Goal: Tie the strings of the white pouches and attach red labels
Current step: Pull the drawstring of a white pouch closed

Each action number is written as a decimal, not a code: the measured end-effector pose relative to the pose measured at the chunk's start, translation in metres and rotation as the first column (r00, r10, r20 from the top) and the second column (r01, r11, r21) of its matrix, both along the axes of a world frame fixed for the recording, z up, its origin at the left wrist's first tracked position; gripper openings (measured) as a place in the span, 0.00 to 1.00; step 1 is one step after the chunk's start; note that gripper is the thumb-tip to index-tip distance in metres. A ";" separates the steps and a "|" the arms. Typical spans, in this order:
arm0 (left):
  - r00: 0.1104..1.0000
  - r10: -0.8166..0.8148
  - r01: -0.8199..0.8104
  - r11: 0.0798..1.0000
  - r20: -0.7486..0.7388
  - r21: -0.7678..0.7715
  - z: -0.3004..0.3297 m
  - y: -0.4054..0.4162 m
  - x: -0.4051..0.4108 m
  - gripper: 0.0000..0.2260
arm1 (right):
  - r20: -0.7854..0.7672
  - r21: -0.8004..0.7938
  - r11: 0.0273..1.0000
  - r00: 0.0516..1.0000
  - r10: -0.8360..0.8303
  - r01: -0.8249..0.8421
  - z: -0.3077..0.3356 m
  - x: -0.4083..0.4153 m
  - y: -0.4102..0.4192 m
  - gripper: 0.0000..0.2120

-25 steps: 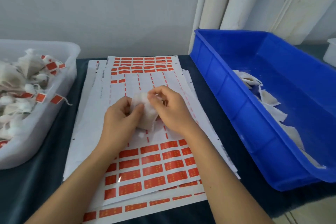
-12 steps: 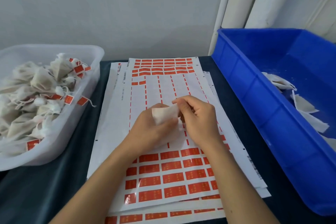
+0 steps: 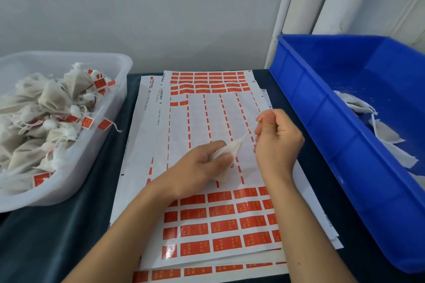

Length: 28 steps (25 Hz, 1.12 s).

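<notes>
My left hand (image 3: 199, 164) grips a small white pouch (image 3: 230, 150) over the label sheets, its gathered neck pointing up and right. A thin white string (image 3: 249, 130) runs taut from that neck to my right hand (image 3: 277, 138), which pinches the string's end between thumb and forefinger. Under both hands lie stacked sheets of red labels (image 3: 220, 225); the middle rows of the top sheet are peeled bare. Most of the pouch's body is hidden in my left palm.
A clear plastic tub (image 3: 108, 122) at the left holds several tied pouches with red labels. A blue bin (image 3: 322, 135) at the right holds flat white pouches (image 3: 388, 135). A dark cloth (image 3: 57, 236) covers the table; white pipes (image 3: 296, 7) stand behind.
My right hand has moved up and right away from the pouch, drawing the string out taut. My left hand keeps its hold on the pouch. The camera has turned slightly left.
</notes>
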State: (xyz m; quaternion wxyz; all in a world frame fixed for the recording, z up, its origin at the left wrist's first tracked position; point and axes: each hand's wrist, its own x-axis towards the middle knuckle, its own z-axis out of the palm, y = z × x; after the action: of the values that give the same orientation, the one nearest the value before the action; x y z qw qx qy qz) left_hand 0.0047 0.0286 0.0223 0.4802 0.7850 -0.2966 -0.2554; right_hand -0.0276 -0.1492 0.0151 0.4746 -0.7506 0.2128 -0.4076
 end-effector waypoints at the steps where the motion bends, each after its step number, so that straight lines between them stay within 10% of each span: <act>1: 1.000 0.017 -0.017 1.000 -0.004 -0.016 -0.001 0.000 0.000 0.11 | -0.022 0.014 0.999 0.999 0.036 -0.036 -0.001 0.002 0.001 0.14; 14: 0.994 0.110 -0.106 0.976 0.014 -0.191 0.000 0.006 0.006 0.13 | -0.157 -0.076 0.747 0.748 0.645 -0.660 0.000 -0.001 0.016 0.18; 28: 0.982 0.187 -0.182 0.977 0.038 -0.114 0.003 0.004 0.001 0.10 | -0.064 -0.174 0.903 0.919 0.388 -0.393 -0.001 -0.005 0.018 0.07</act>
State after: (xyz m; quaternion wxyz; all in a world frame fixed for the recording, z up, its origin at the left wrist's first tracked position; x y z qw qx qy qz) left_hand 0.0056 0.0325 0.0253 0.5368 0.7876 -0.2476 -0.1738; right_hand -0.0329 -0.1311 0.0145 0.4726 -0.8239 0.0263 -0.3117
